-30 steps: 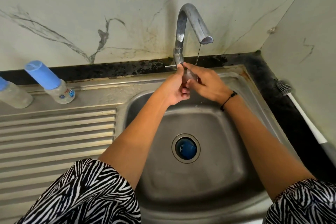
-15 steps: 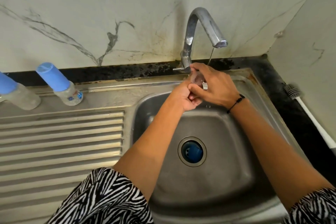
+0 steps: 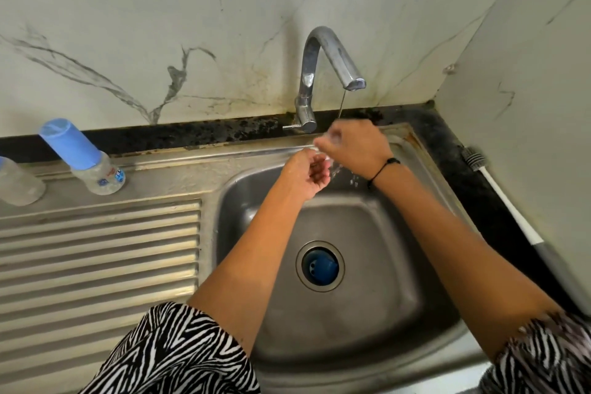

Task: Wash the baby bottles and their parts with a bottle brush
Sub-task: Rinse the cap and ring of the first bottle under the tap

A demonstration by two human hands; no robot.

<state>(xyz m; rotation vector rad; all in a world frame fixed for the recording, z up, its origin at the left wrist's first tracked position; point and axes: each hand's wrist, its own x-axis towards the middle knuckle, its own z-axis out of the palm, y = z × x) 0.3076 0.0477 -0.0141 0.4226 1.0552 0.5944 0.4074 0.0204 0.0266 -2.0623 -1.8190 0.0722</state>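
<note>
A small clear bottle part, blurred and hard to make out, sits pinched in the right hand under the tap's thin stream, above the sink's back rim. The left hand cups loosely below, fingers curled, holding nothing. The basin beneath lies open. Two blue-capped bottles stand on the drainboard, one cut off at the frame's edge. The brush lies on the right tabletop.
</note>
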